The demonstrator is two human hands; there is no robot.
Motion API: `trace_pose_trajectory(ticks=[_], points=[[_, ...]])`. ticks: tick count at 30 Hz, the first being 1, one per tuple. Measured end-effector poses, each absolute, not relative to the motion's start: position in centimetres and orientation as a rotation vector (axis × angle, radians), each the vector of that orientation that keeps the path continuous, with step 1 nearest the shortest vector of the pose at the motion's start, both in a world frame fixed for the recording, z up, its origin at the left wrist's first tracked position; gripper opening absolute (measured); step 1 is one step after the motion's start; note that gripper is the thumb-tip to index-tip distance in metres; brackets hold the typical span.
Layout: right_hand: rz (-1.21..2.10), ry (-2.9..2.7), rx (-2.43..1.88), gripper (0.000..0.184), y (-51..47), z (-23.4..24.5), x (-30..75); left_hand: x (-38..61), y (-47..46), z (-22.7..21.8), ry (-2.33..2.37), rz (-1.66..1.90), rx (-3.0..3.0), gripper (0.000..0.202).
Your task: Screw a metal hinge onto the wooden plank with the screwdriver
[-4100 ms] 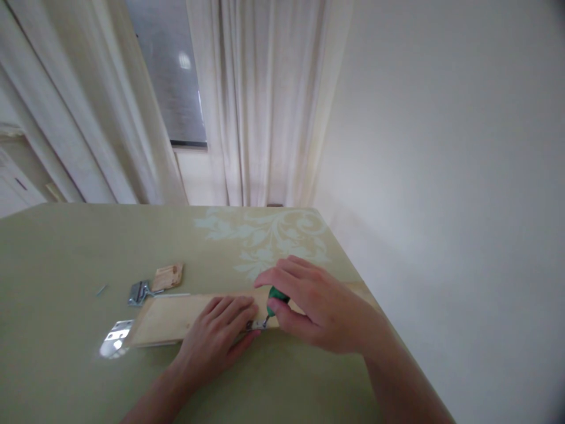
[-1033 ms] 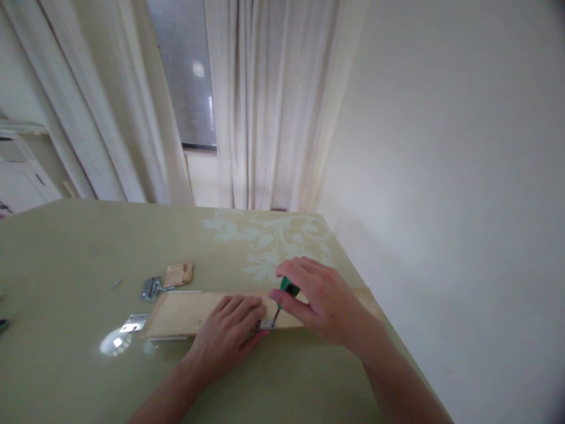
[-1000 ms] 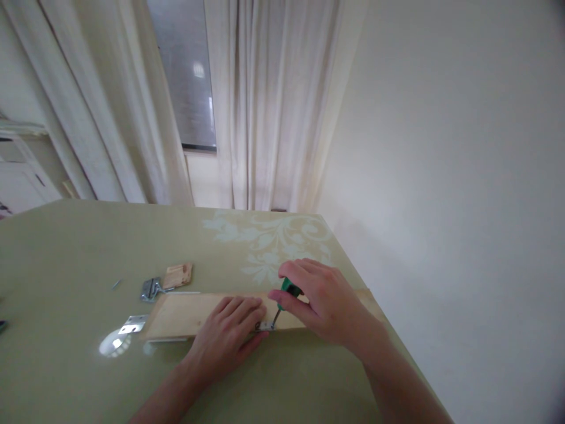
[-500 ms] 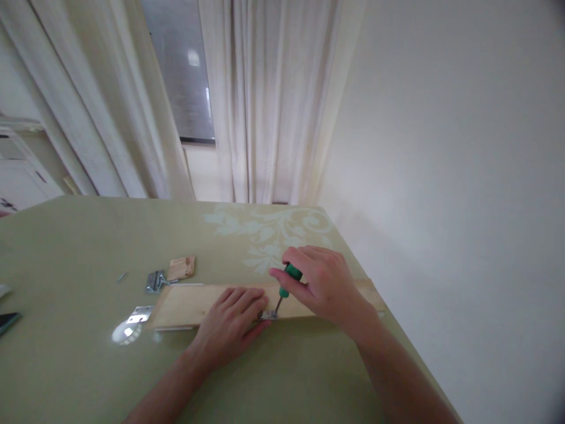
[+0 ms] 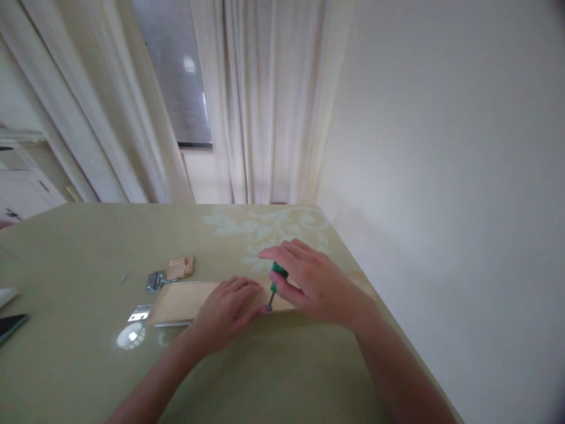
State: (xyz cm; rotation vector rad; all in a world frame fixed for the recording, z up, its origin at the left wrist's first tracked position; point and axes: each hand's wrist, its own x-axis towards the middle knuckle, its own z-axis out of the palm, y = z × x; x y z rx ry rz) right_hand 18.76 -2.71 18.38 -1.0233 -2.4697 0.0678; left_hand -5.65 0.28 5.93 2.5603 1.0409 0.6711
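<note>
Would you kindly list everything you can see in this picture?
table: one, olive green with pale leaf pattern, foreground
board: one, pale wood, flat on the table
screwdriver: one, green handle, tip down at the board's near edge
hinge: one, silver, at the board's left end
wood block: one, tan, behind the board
metal fitting: one, silver, beside the block's left end
phone: one, dark, table's left edge
curtains: several, off-white, behind the table
left hand: one, flat on the board
right hand: one, gripping the screwdriver

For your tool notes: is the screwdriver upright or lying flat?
Nearly upright: the screwdriver, in the right hand, has its handle above its tip.
</note>
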Motion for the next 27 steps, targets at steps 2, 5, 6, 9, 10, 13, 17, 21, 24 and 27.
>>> trace_pose_trajectory(ticks=[2,5,6,9,10,13,17,21,24,27], points=[[0.104,-2.495,-0.974,0.035,-3.0,18.4,18.5,-5.1,0.3,8.2,0.976,0.646,2.363,0.023],[0.053,-2.437,-1.097,0.037,-3.1,18.3,17.9,-3.8,0.7,10.8,0.847,0.662,2.187,0.015],[0.017,-2.404,-1.187,0.038,-3.0,18.2,17.8,-3.4,1.0,11.2,0.801,0.667,2.161,0.014],[-0.069,-2.334,-1.408,0.034,-2.8,18.0,17.9,-2.4,2.4,11.1,0.671,0.672,2.074,0.015],[-0.072,-2.332,-1.405,0.031,-2.7,17.9,18.0,-2.2,2.9,10.8,0.646,0.681,2.036,0.012],[0.000,-2.383,-1.198,0.026,-2.9,18.0,18.5,-2.2,4.2,9.8,0.651,0.731,1.965,0.005],[0.010,-2.373,-1.193,0.038,-3.1,18.1,18.2,-2.8,4.8,9.1,0.580,0.628,1.975,0.008],[-0.069,-2.309,-1.441,0.042,-2.6,17.8,17.6,-2.9,5.1,8.7,0.528,0.537,1.935,0.012],[-0.010,-2.314,-1.376,0.046,-2.3,17.6,17.4,-2.6,5.2,8.4,0.575,0.521,1.866,0.011],[0.017,-2.297,-1.341,0.047,-2.2,17.4,17.4,-2.4,5.3,8.2,0.615,0.525,1.834,0.010]])
